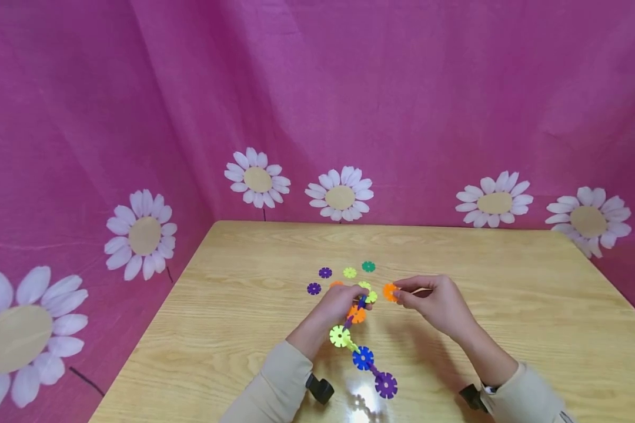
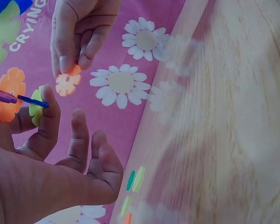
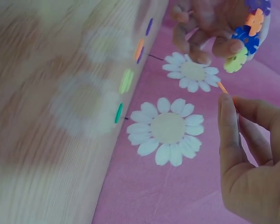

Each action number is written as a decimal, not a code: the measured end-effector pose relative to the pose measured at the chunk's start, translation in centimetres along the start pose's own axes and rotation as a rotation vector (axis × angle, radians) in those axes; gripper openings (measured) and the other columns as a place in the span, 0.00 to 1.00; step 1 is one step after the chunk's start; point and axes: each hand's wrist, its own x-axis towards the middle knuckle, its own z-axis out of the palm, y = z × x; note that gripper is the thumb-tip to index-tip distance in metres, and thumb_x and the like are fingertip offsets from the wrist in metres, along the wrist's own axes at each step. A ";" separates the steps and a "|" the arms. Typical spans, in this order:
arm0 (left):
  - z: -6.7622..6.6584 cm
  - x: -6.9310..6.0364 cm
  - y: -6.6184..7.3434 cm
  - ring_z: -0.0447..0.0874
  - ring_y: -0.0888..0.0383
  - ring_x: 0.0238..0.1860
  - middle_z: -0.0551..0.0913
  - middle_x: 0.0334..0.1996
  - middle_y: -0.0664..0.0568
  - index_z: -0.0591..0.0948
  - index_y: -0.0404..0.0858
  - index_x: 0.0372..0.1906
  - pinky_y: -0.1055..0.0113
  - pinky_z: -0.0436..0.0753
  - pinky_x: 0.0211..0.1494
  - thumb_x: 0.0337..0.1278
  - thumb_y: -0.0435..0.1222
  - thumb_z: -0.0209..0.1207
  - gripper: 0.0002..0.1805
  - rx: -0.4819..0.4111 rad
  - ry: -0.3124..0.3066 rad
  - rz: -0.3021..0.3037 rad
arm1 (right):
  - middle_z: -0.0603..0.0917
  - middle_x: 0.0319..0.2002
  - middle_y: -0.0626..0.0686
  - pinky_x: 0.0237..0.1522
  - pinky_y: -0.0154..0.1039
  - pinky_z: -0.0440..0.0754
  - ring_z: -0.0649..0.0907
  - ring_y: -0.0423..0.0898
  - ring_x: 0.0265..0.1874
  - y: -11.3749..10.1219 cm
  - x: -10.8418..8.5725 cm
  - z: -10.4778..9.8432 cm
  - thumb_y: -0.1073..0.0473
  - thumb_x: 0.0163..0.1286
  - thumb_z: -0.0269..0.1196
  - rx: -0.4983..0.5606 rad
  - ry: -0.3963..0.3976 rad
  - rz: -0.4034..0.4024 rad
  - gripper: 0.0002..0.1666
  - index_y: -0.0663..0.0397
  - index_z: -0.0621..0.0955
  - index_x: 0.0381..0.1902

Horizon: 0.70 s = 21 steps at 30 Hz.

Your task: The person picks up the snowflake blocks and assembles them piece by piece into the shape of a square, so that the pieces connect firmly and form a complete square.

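Note:
My left hand (image 1: 334,306) pinches a chain of interlocking flower-shaped plastic discs (image 1: 340,336) near its far end. Orange, purple, yellow-green and blue pieces make up the chain, which hangs back toward me and ends in a purple disc (image 1: 386,385). In the left wrist view, the index finger and thumb are at a blue disc (image 2: 32,101) and a yellow-green disc (image 2: 35,112). Between thumb and fingertips, my right hand (image 1: 444,310) holds a single orange disc (image 1: 389,292), apart from the chain and just right of its yellow-green end disc (image 1: 371,296).
Loose discs lie on the wooden table (image 1: 264,258) beyond my hands: a green disc (image 1: 368,267), a yellow-green disc (image 1: 350,272), purple discs (image 1: 325,272) and a partly hidden orange disc (image 1: 336,284). A pink cloth (image 1: 402,117) with printed daisies hangs behind the table and at its left.

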 end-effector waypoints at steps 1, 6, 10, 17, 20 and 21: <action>-0.1 0.0 0.0 0.67 0.63 0.23 0.88 0.32 0.51 0.86 0.37 0.41 0.74 0.65 0.25 0.66 0.46 0.54 0.17 -0.001 0.004 -0.002 | 0.90 0.39 0.57 0.37 0.41 0.88 0.89 0.46 0.32 -0.1 0.0 0.1 0.60 0.64 0.70 0.013 -0.006 0.000 0.14 0.58 0.88 0.47; -0.6 0.2 -0.2 0.60 0.64 0.19 0.88 0.32 0.53 0.86 0.38 0.40 0.73 0.60 0.22 0.67 0.47 0.53 0.18 0.012 0.008 -0.003 | 0.90 0.39 0.57 0.37 0.36 0.87 0.89 0.44 0.32 -0.4 -0.1 0.4 0.60 0.63 0.71 0.054 -0.029 -0.014 0.13 0.58 0.88 0.46; -0.5 0.3 -0.5 0.57 0.64 0.17 0.88 0.31 0.53 0.87 0.38 0.39 0.73 0.59 0.21 0.67 0.47 0.53 0.19 0.022 -0.005 0.009 | 0.90 0.40 0.57 0.37 0.36 0.87 0.90 0.48 0.33 -0.5 -0.5 0.4 0.58 0.63 0.71 0.072 -0.043 -0.024 0.14 0.57 0.88 0.46; -0.4 0.1 -0.1 0.56 0.64 0.16 0.87 0.30 0.53 0.87 0.37 0.39 0.73 0.57 0.19 0.65 0.49 0.55 0.20 0.011 -0.015 0.003 | 0.90 0.41 0.59 0.38 0.34 0.87 0.89 0.40 0.34 -0.9 -0.7 1.0 0.62 0.64 0.70 0.097 -0.025 -0.087 0.11 0.58 0.88 0.44; -0.3 0.0 -0.2 0.63 0.64 0.18 0.86 0.28 0.54 0.86 0.36 0.38 0.75 0.63 0.21 0.66 0.47 0.54 0.19 -0.028 -0.026 0.007 | 0.90 0.40 0.59 0.37 0.33 0.87 0.89 0.39 0.34 -0.9 -0.9 1.4 0.65 0.63 0.70 0.077 0.010 -0.137 0.10 0.59 0.88 0.43; -0.2 0.0 -0.2 0.65 0.64 0.20 0.86 0.28 0.54 0.86 0.36 0.38 0.76 0.64 0.22 0.66 0.46 0.54 0.18 -0.041 -0.028 0.010 | 0.90 0.40 0.58 0.36 0.33 0.87 0.89 0.39 0.34 -0.9 -1.0 1.5 0.65 0.62 0.70 0.067 0.023 -0.151 0.09 0.59 0.88 0.42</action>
